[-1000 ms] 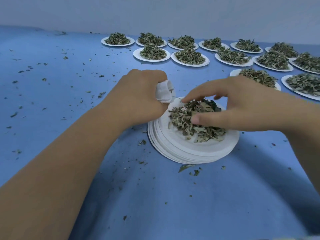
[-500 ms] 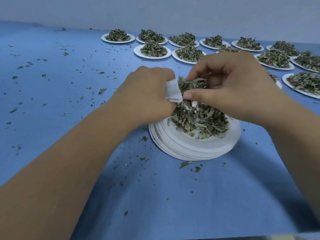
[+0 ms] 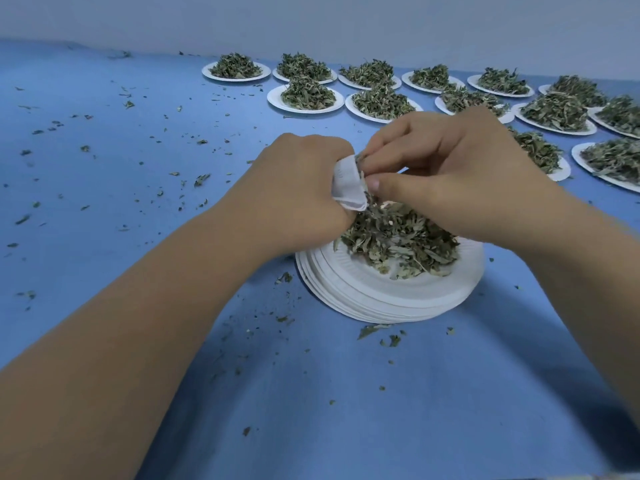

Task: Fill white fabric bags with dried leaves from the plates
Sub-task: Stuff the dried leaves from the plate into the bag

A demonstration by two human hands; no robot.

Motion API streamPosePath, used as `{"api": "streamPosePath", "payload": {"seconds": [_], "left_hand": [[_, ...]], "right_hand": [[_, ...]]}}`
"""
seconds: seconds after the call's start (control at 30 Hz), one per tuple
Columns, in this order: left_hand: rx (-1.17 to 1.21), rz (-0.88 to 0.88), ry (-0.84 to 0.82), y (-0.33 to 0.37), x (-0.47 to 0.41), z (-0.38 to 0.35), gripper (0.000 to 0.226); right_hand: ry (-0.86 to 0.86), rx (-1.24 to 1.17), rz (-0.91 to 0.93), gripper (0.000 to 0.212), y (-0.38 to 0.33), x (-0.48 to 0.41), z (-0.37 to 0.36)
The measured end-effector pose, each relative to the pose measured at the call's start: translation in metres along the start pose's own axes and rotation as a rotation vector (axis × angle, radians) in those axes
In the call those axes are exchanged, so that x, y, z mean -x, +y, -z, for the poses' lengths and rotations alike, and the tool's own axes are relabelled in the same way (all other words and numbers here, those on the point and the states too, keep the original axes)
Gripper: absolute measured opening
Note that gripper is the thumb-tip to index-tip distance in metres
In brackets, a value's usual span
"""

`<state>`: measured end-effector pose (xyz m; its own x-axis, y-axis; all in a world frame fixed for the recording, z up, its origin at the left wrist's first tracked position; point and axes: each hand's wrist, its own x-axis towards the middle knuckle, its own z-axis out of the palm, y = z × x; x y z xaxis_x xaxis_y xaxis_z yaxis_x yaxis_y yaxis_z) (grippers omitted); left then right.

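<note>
A small white fabric bag (image 3: 348, 185) sits in the grip of my left hand (image 3: 298, 188), its mouth turned to the right. My right hand (image 3: 446, 178) is at the bag's mouth, thumb and fingers pinching a tuft of dried leaves against the opening. Both hands hover over a heap of dried green leaves (image 3: 398, 240) on the top plate of a stack of white paper plates (image 3: 388, 296). Most of the bag is hidden inside my left fist.
Several white plates heaped with dried leaves (image 3: 306, 97) stand in rows along the far and right side of the blue table (image 3: 104, 188). Leaf crumbs are scattered over the cloth, mostly to the left and just in front of the plate stack.
My right hand lifted a pinch of leaves from the heap up to the bag's mouth and has closed in against it. My left hand kept hold of the bag.
</note>
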<state>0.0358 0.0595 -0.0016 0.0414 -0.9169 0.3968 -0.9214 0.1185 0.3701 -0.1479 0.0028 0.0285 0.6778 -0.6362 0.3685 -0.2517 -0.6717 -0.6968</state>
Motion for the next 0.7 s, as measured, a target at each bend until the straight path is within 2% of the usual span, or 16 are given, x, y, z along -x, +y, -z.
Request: {"api": "streamPosePath", "payload": {"seconds": [0.13,0.23,0.3,0.47,0.7], "left_hand": [[-0.025,-0.009,0.038,-0.001,-0.002,-0.001,0.027],[-0.046,0.022,0.058,-0.004,-0.002,0.001,0.031],[-0.032,0.033,0.071,-0.005,-0.002,0.001,0.03],[-0.008,0.003,0.093,-0.004,-0.001,-0.002,0.028],[-0.031,-0.015,0.126,-0.002,-0.003,-0.007,0.026]], "right_hand": [[0.09,0.064,0.039,0.007,-0.002,-0.003,-0.01],[0.145,0.064,0.049,0.005,0.001,-0.002,-0.005],[0.133,0.018,0.008,0.005,0.004,0.0,0.005],[-0.031,-0.009,-0.001,0.023,0.004,0.006,0.003],[0.019,0.027,0.048,0.013,-0.005,-0.003,0.007]]}}
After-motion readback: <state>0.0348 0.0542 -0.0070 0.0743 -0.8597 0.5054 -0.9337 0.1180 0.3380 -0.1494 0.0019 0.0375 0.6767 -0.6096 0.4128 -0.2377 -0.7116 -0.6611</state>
